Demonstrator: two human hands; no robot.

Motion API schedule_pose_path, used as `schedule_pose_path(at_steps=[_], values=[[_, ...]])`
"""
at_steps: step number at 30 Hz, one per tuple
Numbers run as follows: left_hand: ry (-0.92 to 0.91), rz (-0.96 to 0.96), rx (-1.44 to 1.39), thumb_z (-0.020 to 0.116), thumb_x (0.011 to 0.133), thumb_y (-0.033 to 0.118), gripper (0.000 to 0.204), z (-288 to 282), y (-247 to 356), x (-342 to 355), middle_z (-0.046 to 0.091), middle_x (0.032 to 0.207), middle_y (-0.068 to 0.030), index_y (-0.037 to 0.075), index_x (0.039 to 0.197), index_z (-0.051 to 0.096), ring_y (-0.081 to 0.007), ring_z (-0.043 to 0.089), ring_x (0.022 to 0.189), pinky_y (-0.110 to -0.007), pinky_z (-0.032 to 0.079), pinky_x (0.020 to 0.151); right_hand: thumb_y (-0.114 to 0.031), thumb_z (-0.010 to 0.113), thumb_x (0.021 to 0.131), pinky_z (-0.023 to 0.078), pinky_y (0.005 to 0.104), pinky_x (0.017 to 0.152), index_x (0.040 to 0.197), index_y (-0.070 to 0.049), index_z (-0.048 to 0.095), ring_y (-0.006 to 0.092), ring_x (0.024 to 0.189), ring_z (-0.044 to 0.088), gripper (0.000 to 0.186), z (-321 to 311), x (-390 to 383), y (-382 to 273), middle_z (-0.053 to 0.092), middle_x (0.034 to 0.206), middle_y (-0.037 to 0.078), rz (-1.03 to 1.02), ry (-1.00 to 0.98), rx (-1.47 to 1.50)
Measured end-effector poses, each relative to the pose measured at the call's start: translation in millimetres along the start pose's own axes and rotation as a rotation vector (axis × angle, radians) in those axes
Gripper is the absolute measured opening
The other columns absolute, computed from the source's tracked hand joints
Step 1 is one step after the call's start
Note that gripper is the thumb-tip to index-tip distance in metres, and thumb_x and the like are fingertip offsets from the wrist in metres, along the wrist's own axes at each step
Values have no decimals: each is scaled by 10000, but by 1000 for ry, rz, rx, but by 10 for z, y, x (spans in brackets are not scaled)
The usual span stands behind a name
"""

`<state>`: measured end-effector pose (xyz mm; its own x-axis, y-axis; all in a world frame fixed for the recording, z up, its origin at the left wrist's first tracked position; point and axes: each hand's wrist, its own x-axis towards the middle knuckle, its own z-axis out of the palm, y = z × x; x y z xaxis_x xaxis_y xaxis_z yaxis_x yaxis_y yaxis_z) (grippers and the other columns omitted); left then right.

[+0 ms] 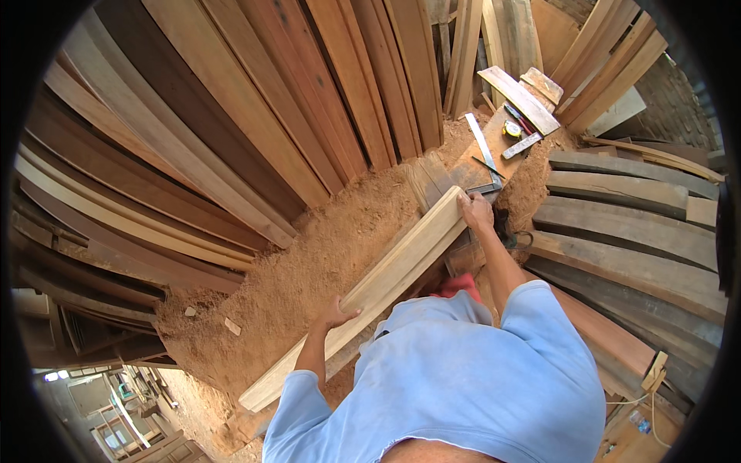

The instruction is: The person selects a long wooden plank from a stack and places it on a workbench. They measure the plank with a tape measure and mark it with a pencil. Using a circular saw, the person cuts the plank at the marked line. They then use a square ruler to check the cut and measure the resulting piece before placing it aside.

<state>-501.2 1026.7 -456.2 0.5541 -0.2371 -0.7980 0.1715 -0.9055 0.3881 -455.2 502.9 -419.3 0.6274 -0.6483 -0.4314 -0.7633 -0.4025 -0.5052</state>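
Right in front of the person in the pale blue shirt [471,370], slanting across at about waist level, there's a long pale board [370,301]. It runs from low on the person's left up to the far right, with a line along its length, and I honestly can't tell if that's a groove or two pieces lying together. Both hands are on it. The left hand [332,316] has hold of it partway along, thumb laid over the top and fingers at the far edge. The right hand [476,212] is clamped round the far end; its fingertips are partly tucked out of sight from here.

Just past that end is a cluttered wooden surface [465,170] with a metal square [480,139], a yellow tape measure [512,129] and a whitish offcut [519,100] on or around it. The floor [340,239] is thick with reddish sawdust, plus a couple of small wood chips [232,326] over to the left. Tall planks [255,85] in browns and tans lean along the far side, and more weathered boards [633,224] lie stacked off to the right. There's also something red [461,286] poking out by the person's waist, mostly hidden.
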Motion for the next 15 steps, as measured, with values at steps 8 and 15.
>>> schedule_pose_path(at_steps=[8,15], values=[[-74,-11,12,821,641,743,1069,-134,83,105,628,1310,-292,-52,1312,575,-385,607,1243,-456,473,1052,-400,595,947,496,468,995,1233,-83,711,372,1184,639,443,56,82,165,712,1218,176,-31,-22,10],[-103,-89,19,770,655,775,1173,-196,214,101,583,1387,-305,-77,1416,508,-392,569,1310,-446,442,1102,-373,595,949,508,459,977,1184,-64,734,366,1152,655,412,25,104,164,715,1205,180,-33,-50,14]])
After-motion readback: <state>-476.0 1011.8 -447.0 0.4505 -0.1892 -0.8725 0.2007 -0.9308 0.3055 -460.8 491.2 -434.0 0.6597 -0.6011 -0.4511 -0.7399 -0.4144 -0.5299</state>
